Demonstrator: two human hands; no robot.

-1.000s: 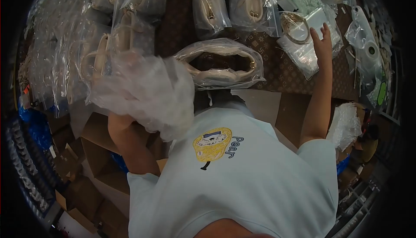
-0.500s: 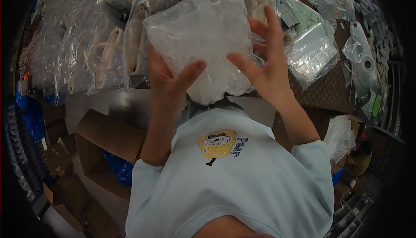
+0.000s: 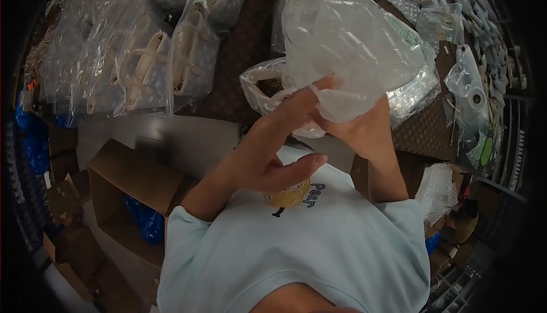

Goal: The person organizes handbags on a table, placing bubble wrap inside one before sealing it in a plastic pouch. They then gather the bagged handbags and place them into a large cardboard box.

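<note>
A translucent white plastic bag (image 3: 347, 39), puffy and creased, is held up over the right part of the table. My right hand (image 3: 367, 130) grips its lower end, with part of the fingers hidden behind the plastic. Against the bag's lower left edge rest the fingertips of my left hand (image 3: 279, 147), its fingers stretched out and its thumb well apart. Just behind my left fingers lies a clear plastic bag (image 3: 262, 88) with a loop-shaped opening; its contents are partly hidden.
Clear-bagged beige handbags (image 3: 142, 73) fill the table's left side. A stack of clear flat bags (image 3: 413, 99) lies right, beside a bagged item with a round eyelet (image 3: 476, 99). Below left stands an open cardboard box (image 3: 131, 176) with blue plastic (image 3: 145, 219) inside.
The white bag has moved right, away from the middle. My left hand has shifted from the bag's left side to its lower edge, and my right hand now grips its lower end.
</note>
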